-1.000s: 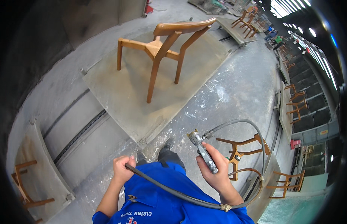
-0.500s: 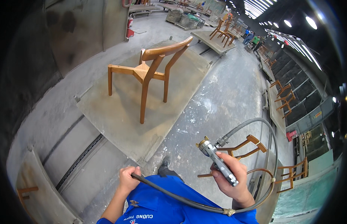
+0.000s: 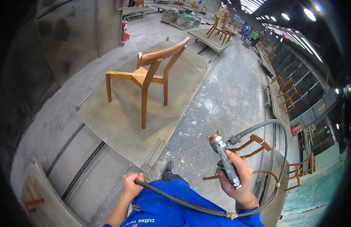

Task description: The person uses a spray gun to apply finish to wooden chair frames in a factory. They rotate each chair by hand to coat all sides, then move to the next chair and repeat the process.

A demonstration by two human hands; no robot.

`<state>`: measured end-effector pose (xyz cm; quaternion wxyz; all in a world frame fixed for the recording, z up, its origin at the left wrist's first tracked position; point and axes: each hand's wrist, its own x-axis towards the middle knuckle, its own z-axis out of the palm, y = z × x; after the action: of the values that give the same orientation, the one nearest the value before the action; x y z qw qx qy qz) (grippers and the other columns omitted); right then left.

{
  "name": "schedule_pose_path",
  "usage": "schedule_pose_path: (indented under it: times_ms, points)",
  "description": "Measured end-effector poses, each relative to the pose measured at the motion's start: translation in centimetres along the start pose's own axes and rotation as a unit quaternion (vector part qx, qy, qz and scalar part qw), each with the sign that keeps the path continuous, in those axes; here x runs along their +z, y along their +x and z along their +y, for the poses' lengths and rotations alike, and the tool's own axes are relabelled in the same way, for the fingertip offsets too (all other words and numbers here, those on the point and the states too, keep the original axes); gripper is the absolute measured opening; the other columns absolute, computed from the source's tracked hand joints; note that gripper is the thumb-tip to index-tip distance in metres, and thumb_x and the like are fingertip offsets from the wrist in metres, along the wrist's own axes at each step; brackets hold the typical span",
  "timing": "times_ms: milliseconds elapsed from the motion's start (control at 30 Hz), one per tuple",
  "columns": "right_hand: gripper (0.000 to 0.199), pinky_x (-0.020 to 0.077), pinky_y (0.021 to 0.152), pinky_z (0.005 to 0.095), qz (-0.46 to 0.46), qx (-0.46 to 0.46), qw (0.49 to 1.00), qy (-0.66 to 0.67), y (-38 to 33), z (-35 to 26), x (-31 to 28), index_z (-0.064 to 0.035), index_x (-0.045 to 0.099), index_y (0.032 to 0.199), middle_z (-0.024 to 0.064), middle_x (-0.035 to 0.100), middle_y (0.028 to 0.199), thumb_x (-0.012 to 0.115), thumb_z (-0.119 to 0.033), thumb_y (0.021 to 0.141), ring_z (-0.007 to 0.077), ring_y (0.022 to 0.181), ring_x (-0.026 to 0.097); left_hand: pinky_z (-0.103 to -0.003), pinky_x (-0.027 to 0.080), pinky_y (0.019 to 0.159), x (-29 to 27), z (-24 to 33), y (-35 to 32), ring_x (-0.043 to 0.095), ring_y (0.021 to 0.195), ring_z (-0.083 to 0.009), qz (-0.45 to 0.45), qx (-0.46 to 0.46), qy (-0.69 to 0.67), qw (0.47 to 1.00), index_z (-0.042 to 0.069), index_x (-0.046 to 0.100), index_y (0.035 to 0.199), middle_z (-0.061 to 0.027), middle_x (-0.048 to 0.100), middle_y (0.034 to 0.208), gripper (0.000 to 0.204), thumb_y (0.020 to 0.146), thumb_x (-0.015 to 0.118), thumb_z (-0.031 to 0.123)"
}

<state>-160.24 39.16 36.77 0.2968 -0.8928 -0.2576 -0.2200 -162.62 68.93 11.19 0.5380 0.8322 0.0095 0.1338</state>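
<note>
My right hand (image 3: 238, 178) is wrapped round the handle of a metal spray gun (image 3: 225, 159) with a brass-coloured nozzle end, held up at the lower right. A grey hose (image 3: 275, 122) loops from the gun, and a thinner brown hose is tied to it. Closer to my body, my left hand (image 3: 131, 184) grips a dark hose (image 3: 171, 198) that runs across my blue shirt to the right. Ahead of me a brown wooden chair frame (image 3: 145, 81) with an open seat stands upright on a flat board (image 3: 107, 113). Neither hand touches it.
Another chair frame (image 3: 255, 145) stands partly behind the spray gun. More chairs (image 3: 219, 32) sit on a board farther off, and others (image 3: 287, 94) line the right side. A chain track (image 3: 85, 168) runs along the floor at left. Several people (image 3: 251, 36) stand far back.
The spray gun and my right hand have shifted slightly right, and the gun has turned more upright. The chair and board sit a little farther left in view. Both grips are kept.
</note>
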Motion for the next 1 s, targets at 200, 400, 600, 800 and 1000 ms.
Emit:
schedule_pose_path:
  times_ms: [200,400,600,800,1000]
  points:
    - [0.059,0.0569,0.071,0.0294,-0.027,0.042,0.988,0.147,1.7,1.3,-2.0,0.0059,0.060,0.130,0.0155,0.073,0.093,0.083,-0.019,0.083,0.0217,0.079,0.073,-0.043,0.034,0.047,0.4,0.9,2.1,0.042,0.044,-0.0317,-0.125,-0.057,0.002,0.990,0.000,0.048,0.056,-0.0179,0.044,0.053,0.043,0.088,0.070,0.018]
    - [0.065,0.0578,0.073,0.0294,-0.065,0.074,0.950,0.295,5.9,5.3,-3.8,0.0066,0.059,0.130,0.0145,0.075,0.092,0.081,-0.036,0.087,0.0222,0.082,0.076,-0.040,0.037,0.050,3.8,4.4,5.5,0.039,0.049,-0.0246,-0.202,-0.127,-0.016,0.971,0.000,0.058,0.060,-0.0167,0.045,0.052,0.040,0.089,0.073,0.024]
    - [0.074,0.0507,0.066,0.0275,0.059,0.173,0.943,0.279,10.2,13.0,-7.6,0.0051,0.061,0.127,0.0128,0.070,0.086,0.082,-0.050,0.083,0.0189,0.077,0.069,-0.039,0.042,0.058,10.7,8.1,12.4,0.047,0.056,-0.0216,-0.313,-0.124,-0.031,0.941,0.002,0.064,0.070,-0.0140,0.055,0.060,0.035,0.090,0.074,0.029]
    - [0.070,0.0462,0.056,0.0261,0.141,0.178,0.939,0.258,13.6,23.7,-9.9,0.0049,0.054,0.132,0.0117,0.067,0.083,0.075,-0.048,0.091,0.0147,0.065,0.061,-0.035,0.052,0.086,14.2,8.6,18.9,0.064,0.100,-0.0181,-0.462,-0.057,-0.134,0.875,0.008,0.061,0.128,-0.0062,0.071,0.110,0.045,0.092,0.074,0.031]
    - [0.059,0.0394,0.048,0.0196,0.041,0.303,0.881,0.361,14.1,33.8,-5.8,0.0016,0.054,0.133,0.0110,0.068,0.085,0.067,-0.043,0.097,0.0071,0.063,0.055,-0.037,0.056,0.093,11.8,2.6,27.6,0.068,0.109,-0.0235,-0.113,-0.317,-0.326,0.884,0.003,0.052,0.138,-0.0154,0.069,0.120,0.053,0.100,0.065,0.036]
